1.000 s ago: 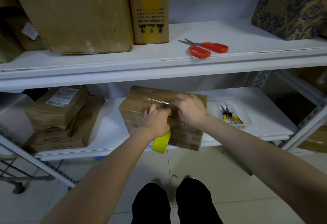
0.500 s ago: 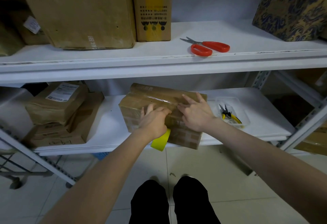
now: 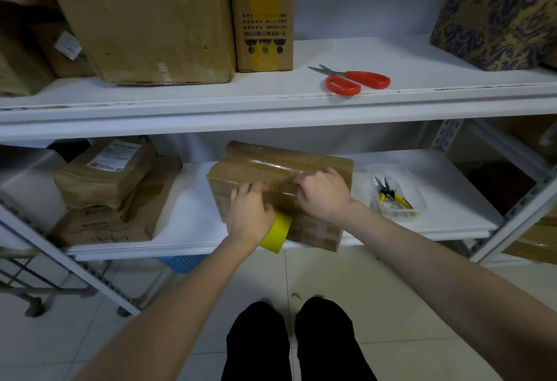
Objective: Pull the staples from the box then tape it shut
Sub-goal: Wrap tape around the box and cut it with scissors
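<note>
A brown cardboard box (image 3: 271, 163) wrapped with glossy clear tape lies on the lower white shelf (image 3: 193, 209), its front overhanging the edge. My left hand (image 3: 250, 215) grips a yellow tape roll (image 3: 275, 237) against the box's front face. My right hand (image 3: 324, 197) rests on the box's upper front edge, its bent fingers pressing on the clear tape strip. No staples can be made out on the box.
Yellow-handled pliers (image 3: 391, 197) lie in a clear plastic tray (image 3: 419, 187) right of the box. Red scissors (image 3: 355, 81) sit on the upper shelf among cardboard boxes (image 3: 144, 19). Brown parcels (image 3: 102, 175) are stacked at lower left. A blue basket (image 3: 180, 260) stands under the shelf.
My right hand went from curled to flat on the box, then slid right and bent its fingers again. My left hand kept the tape roll and shifted slightly left.
</note>
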Action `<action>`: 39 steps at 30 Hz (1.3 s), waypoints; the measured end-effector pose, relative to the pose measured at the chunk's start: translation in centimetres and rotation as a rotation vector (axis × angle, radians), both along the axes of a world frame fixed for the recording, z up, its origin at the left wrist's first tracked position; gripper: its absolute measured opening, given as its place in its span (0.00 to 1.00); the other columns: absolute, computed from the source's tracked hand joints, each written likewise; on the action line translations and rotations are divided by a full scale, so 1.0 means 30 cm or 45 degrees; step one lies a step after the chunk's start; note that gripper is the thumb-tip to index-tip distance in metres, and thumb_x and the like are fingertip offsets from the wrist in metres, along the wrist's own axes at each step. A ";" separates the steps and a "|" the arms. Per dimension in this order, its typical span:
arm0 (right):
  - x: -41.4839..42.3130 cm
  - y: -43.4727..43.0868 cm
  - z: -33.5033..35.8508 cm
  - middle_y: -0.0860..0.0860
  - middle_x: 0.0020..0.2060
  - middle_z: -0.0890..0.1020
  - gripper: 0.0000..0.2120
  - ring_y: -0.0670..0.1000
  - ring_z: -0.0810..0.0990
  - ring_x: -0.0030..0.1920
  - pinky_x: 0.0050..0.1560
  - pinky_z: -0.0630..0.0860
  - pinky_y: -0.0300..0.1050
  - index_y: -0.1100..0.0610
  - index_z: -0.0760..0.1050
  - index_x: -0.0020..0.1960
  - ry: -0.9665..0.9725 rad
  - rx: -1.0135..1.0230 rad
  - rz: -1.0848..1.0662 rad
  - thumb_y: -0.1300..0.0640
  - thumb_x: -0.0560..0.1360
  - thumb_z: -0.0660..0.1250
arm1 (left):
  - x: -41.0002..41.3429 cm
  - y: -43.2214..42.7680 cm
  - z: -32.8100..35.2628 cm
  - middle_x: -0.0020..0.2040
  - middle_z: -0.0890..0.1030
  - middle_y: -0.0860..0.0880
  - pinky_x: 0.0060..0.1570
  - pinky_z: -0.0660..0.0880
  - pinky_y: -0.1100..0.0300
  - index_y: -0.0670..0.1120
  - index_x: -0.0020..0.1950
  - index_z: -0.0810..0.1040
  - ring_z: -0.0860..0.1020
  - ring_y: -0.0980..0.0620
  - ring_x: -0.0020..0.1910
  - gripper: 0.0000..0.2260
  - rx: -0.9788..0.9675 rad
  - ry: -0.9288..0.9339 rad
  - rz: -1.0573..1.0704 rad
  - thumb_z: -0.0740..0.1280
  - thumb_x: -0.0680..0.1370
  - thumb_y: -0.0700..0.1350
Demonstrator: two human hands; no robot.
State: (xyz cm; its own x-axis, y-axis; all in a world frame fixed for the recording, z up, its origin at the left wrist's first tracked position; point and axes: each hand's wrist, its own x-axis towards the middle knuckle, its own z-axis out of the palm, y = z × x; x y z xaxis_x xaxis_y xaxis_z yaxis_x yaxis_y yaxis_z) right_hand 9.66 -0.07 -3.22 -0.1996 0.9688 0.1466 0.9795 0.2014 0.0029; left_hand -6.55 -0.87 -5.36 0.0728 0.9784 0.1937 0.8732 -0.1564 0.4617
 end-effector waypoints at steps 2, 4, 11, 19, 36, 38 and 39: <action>-0.021 -0.026 -0.027 0.51 0.55 0.81 0.14 0.55 0.78 0.57 0.63 0.65 0.48 0.52 0.77 0.56 0.025 0.073 0.009 0.50 0.77 0.57 | 0.009 -0.013 -0.026 0.55 0.78 0.44 0.49 0.73 0.54 0.45 0.53 0.76 0.76 0.42 0.55 0.09 -0.201 -0.148 0.096 0.62 0.76 0.44; -0.036 -0.038 -0.057 0.50 0.56 0.80 0.15 0.54 0.77 0.59 0.63 0.65 0.47 0.52 0.77 0.58 0.036 0.109 0.005 0.46 0.77 0.59 | 0.015 -0.013 -0.053 0.51 0.80 0.42 0.49 0.72 0.55 0.44 0.50 0.76 0.77 0.40 0.54 0.09 -0.419 -0.273 0.116 0.61 0.78 0.48; -0.050 -0.020 -0.079 0.50 0.55 0.79 0.13 0.54 0.76 0.59 0.56 0.65 0.48 0.52 0.77 0.55 0.053 0.249 -0.027 0.47 0.75 0.66 | 0.024 0.003 -0.114 0.56 0.80 0.43 0.56 0.72 0.55 0.42 0.58 0.75 0.77 0.42 0.58 0.13 -0.486 -0.497 0.097 0.67 0.77 0.48; -0.059 0.004 -0.092 0.49 0.35 0.81 0.14 0.54 0.81 0.39 0.42 0.70 0.46 0.53 0.79 0.36 0.055 0.277 -0.074 0.50 0.57 0.80 | 0.053 0.096 -0.167 0.53 0.83 0.47 0.56 0.75 0.56 0.51 0.51 0.81 0.79 0.45 0.55 0.09 -0.668 -0.362 -0.018 0.66 0.73 0.48; -0.069 0.027 -0.133 0.53 0.37 0.79 0.15 0.55 0.78 0.36 0.39 0.58 0.47 0.57 0.77 0.41 -0.130 0.538 0.050 0.61 0.56 0.74 | 0.083 0.142 -0.194 0.45 0.84 0.47 0.51 0.77 0.54 0.51 0.31 0.75 0.80 0.43 0.49 0.11 -0.471 -0.424 0.240 0.68 0.71 0.52; -0.072 0.025 -0.141 0.52 0.36 0.79 0.10 0.55 0.78 0.35 0.39 0.58 0.47 0.57 0.77 0.40 -0.105 0.541 0.088 0.63 0.58 0.69 | 0.075 0.145 -0.203 0.47 0.84 0.46 0.52 0.77 0.53 0.50 0.35 0.78 0.79 0.43 0.50 0.09 -0.494 -0.431 0.265 0.68 0.72 0.53; -0.059 0.018 -0.128 0.52 0.36 0.79 0.10 0.55 0.79 0.36 0.40 0.60 0.46 0.56 0.77 0.40 -0.105 0.504 0.105 0.64 0.58 0.68 | 0.082 0.149 -0.201 0.48 0.84 0.46 0.54 0.76 0.52 0.49 0.40 0.81 0.79 0.43 0.52 0.09 -0.511 -0.444 0.257 0.67 0.73 0.53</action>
